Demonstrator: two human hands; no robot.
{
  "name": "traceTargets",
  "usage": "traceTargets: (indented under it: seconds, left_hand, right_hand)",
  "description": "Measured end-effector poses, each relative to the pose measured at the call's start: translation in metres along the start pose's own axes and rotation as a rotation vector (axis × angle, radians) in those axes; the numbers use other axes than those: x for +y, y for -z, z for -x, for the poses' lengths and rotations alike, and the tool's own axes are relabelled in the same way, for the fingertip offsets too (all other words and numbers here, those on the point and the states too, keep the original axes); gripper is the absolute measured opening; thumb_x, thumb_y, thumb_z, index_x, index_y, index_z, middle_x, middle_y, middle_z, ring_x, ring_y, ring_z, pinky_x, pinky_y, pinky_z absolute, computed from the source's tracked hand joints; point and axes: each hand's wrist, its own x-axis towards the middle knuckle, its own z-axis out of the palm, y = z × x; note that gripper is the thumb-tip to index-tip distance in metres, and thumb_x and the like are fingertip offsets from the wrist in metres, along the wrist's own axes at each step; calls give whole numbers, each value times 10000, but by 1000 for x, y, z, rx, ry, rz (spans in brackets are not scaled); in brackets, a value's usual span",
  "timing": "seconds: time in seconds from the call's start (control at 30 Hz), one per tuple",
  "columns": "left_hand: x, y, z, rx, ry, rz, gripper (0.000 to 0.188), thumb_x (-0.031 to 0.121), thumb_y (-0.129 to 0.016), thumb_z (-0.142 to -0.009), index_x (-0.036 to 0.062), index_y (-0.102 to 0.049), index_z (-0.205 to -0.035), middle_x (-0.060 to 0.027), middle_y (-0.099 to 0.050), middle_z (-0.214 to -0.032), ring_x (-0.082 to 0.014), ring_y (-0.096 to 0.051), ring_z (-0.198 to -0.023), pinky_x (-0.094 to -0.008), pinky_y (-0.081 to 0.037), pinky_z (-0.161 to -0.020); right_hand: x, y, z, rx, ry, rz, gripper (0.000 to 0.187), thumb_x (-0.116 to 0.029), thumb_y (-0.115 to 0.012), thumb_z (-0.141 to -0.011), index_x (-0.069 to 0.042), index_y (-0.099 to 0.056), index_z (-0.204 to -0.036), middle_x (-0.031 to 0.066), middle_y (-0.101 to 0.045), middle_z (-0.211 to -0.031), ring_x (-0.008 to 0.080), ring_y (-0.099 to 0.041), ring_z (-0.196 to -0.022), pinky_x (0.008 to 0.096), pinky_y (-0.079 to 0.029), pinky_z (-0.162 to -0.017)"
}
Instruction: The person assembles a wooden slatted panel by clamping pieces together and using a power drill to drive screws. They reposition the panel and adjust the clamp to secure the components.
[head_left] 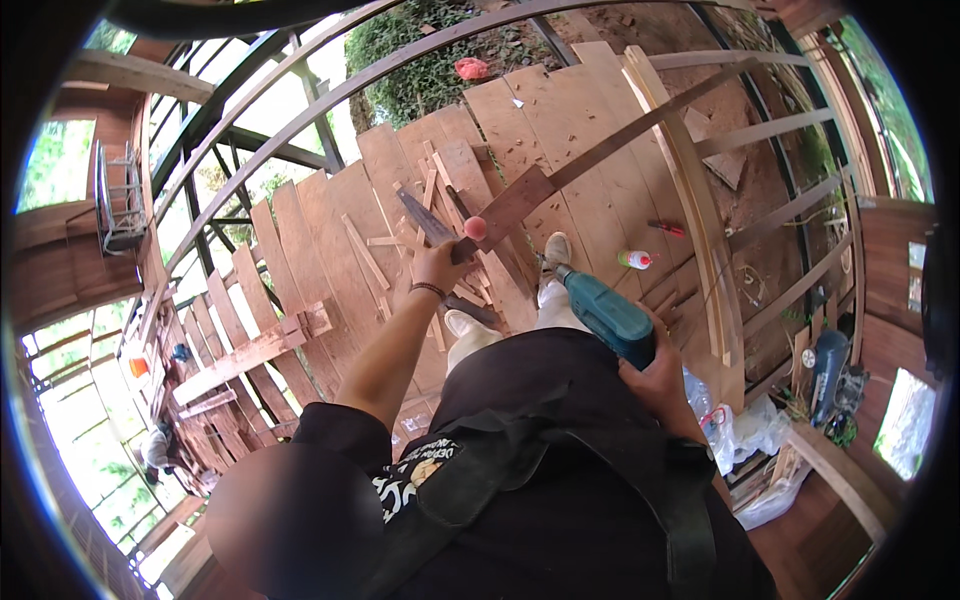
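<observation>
Drill (610, 316) juts forward-left from the right hand (659, 372) clamped on it, the left hand (435, 267) gripping a plank (517, 204).

Here are two hands (435, 268), one drill (608, 316), two shoes (558, 249) (a pair).

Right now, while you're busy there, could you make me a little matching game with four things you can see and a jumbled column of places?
Things
1. Power drill
2. Small bottle
3. Bracelet
4. Crumpled pinkish-red item

Places
A. On the wooden planks, off to the right
B. Beside the green plants
C. In the right hand
D. Around the wrist of the left hand

Pairs: 1-C, 2-A, 3-D, 4-B
</observation>
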Motion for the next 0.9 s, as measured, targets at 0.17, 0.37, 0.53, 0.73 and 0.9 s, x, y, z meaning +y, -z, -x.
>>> traceTargets:
  seconds: [0.17, 0.37, 0.53, 0.73, 0.9]
  left_hand:
    - [0, -17, 6, 28, 17, 61, 487, 333, -794, -784, 92, -721, -1200, -176, -755, -1024, -357, -726, -973, -444, -569, -871]
    - [-2, -33, 15, 124, 30, 140, 446, 281, -794, -790, 108, -722, -1195, -157, -759, -1032, -352, -721, -986, -440, -569, -884]
    - [-1, -43, 25, 188, 2, 234, 466, 216, -790, -770, 121, -712, -1220, -137, -752, -1079, -337, -711, -1026, -437, -560, -923]
    - [-12, -57, 26, 268, -111, 292, 530, 229, -851, -711, 83, -706, -1199, -136, -708, -1216, -328, -652, -1163, -430, -522, -1008]
    - [-6, -60, 40, 215, -51, 271, 562, 208, -863, -670, 102, -709, -1201, -105, -704, -1190, -305, -619, -1177, -419, -504, -1032]
  right_hand:
    - [-17, 4, -10, -99, 27, 81, 750, -111, -708, -766, -66, -473, -1476, 241, -682, -1245, 355, -656, -1237, 394, -483, -1053]
    - [-66, -7, -11, -206, 75, 103, 753, -53, -707, -796, -53, -437, -1500, 228, -666, -1286, 317, -636, -1267, 386, -465, -1074]
    - [-81, -45, 0, -165, -43, 25, 727, -35, -710, -818, -24, -431, -1489, 205, -652, -1281, 308, -635, -1234, 387, -466, -1063]
    - [-106, -66, -14, -179, -32, 188, 741, -47, -717, -811, -20, -414, -1487, 200, -640, -1268, 306, -622, -1235, 394, -458, -1066]
    - [-120, -64, -24, -199, -4, 259, 752, -81, -717, -807, -28, -409, -1490, 220, -631, -1289, 335, -629, -1239, 401, -471, -1052]
